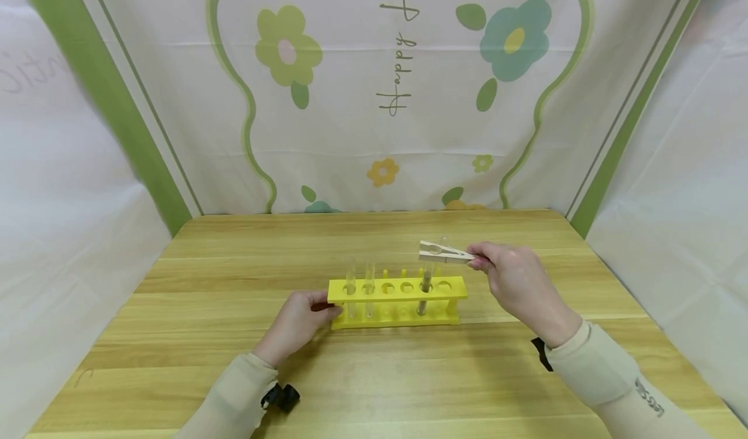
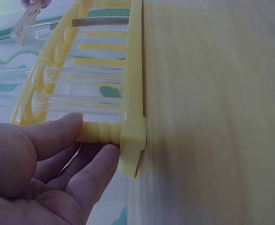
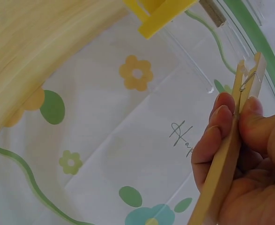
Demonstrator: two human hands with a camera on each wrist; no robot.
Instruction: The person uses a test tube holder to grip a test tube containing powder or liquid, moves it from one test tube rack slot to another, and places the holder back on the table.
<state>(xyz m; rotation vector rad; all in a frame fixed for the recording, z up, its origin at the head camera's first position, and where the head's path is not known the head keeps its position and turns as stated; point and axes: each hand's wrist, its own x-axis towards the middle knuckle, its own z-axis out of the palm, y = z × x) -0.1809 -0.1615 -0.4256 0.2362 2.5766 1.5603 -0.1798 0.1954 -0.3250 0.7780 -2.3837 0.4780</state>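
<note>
Left hand (image 1: pixel 298 322) pinched the left end of the yellow plastic test-tube rack (image 1: pixel 397 297) on the wood-grain tabletop (image 1: pixel 374 374). Two clear cylindrical tubes (image 2: pixel 83 104) occupied its left holes; a clear tube with dark contents (image 1: pixel 426 282) stood farther right. Right hand (image 1: pixel 523 286) gripped a pale wooden test-tube clamp (image 3: pixel 225 159), tips near that tube's top; bite indeterminate. Bracing the rack, clamp squared, seemed soundest.

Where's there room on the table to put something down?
The table is bare in front of the yellow rack, between the sleeves, and behind the rack toward the flowered cloth. It's crowded at the rack: left hand at one end, right hand and wooden clamp near the other.
</note>
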